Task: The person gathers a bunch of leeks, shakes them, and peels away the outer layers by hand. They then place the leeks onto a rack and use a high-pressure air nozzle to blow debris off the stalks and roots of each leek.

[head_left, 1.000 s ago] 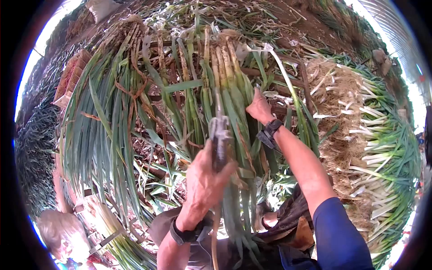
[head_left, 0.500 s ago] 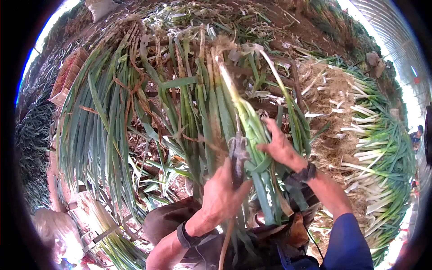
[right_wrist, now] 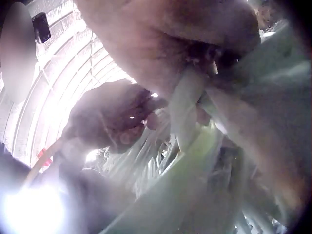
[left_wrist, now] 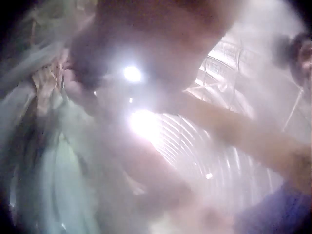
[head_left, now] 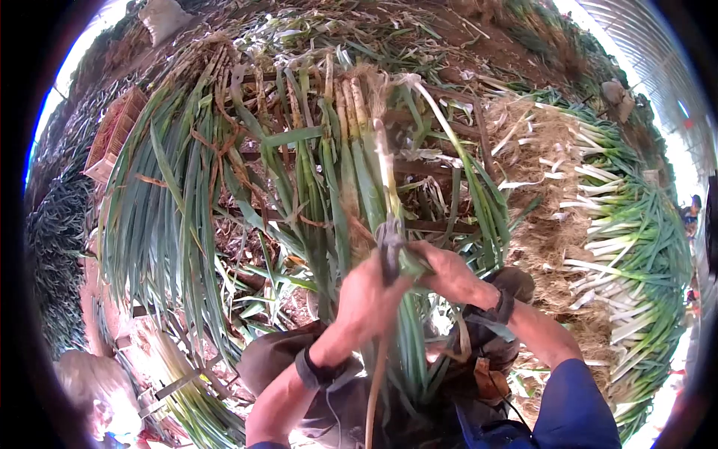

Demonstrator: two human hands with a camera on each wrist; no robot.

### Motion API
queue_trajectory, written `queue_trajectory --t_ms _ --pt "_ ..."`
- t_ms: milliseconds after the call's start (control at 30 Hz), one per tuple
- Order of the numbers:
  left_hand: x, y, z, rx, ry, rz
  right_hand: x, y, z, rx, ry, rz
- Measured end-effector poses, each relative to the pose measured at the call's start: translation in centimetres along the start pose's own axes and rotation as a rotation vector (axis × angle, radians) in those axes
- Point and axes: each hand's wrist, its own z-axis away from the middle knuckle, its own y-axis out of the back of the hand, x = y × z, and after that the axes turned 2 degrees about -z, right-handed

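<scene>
In the head view, my left hand (head_left: 365,299) grips a dark blow gun (head_left: 389,254) with a metal front end, from which a tan hose (head_left: 376,389) runs down toward my lap. My right hand (head_left: 452,275) is close beside it, holding a leek (head_left: 386,165) by its green part. The leek's white root end points away from me, and its leaves (head_left: 410,340) hang between my knees. The right wrist view shows my right hand (right_wrist: 180,44) curled over the leaves (right_wrist: 187,161). Glare and blur hide most of the left wrist view.
Untrimmed leeks (head_left: 161,194) lie over a rack on the left and middle. Cleaned leeks (head_left: 598,224) with white stalks line the right side. A wooden crate (head_left: 116,135) stands far left, a pale sack (head_left: 163,21) at the back. Another person's head (head_left: 97,382) shows lower left.
My right hand has drawn a leek off the rack toward me, and then in closer to my left hand. The blow gun now overlaps the leek's green part.
</scene>
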Motion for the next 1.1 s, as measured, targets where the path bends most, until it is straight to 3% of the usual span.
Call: queue_trajectory --t_ms 67,133,267,333,400,467,533,600,633,700,733,767,800,833,867,900,1000,1067,1100 --pt "-0.2 0.8 -2.8 -0.099 0.121 0.027 0.8 0.0 -0.7 -0.001 -0.024 0.055" --pt "1.1 2.5 -3.6 -0.056 0.213 0.076 1.8 0.5 -1.3 0.012 0.039 0.037" --pt "0.4 3.8 -3.0 0.051 0.089 0.159 2.5 4.9 -3.1 0.002 -0.163 0.240" --pt "0.0 3.8 -2.3 0.050 0.082 0.119 3.2 7.7 -4.1 0.064 -0.022 0.138" --pt "-0.3 3.5 -1.6 0.051 0.069 0.073 2.7 10.8 -6.4 0.057 -0.227 -0.133" --pt "-0.5 3.2 -1.1 0.054 0.049 0.131 0.8 14.7 -9.6 0.008 -0.227 -0.329" --pt "0.5 3.6 -0.8 0.033 0.067 0.082 2.2 18.6 -15.2 0.050 0.080 -0.791" --pt "1.3 4.0 -0.3 0.021 0.108 0.213 -3.7 21.9 -15.4 0.072 0.478 -1.075" --pt "1.6 4.2 -0.1 0.032 0.123 0.241 -3.8 21.0 -14.8 0.072 0.476 -1.076" --pt "1.7 4.4 0.1 0.065 0.093 0.241 -3.6 17.1 -12.2 0.661 0.060 -0.822" --pt "1.5 4.5 0.3 0.094 0.072 0.240 0.8 12.7 -10.8 0.713 0.047 -0.514" --pt "1.3 4.5 0.6 0.105 0.074 0.247 2.5 8.9 -9.3 0.537 -0.180 -0.342" --pt "0.9 4.3 0.8 0.098 0.076 0.218 5.2 5.5 -8.3 0.211 -0.377 -0.467" --pt "0.6 3.9 1.1 0.082 0.080 0.185 4.2 3.5 -6.8 -0.234 -0.497 -0.080" --pt "0.6 3.4 1.6 0.066 0.083 0.183 6.8 -0.4 -3.6 -0.011 -0.177 -0.193" --pt "0.7 3.0 2.2 0.038 0.063 0.073 7.2 -2.5 -4.0 -0.075 -0.274 -0.272" --pt "0.4 1.4 4.1 -0.115 0.085 -0.120 8.7 -4.6 -4.7 -0.016 -0.335 -0.287" --pt "-0.1 0.4 5.1 -0.186 0.039 -0.114 10.9 -6.1 -4.2 -0.007 -0.219 -0.378" --pt "-0.5 -0.5 5.7 -0.122 -0.016 -0.173 14.8 -8.3 -4.7 0.156 -0.134 -0.393"
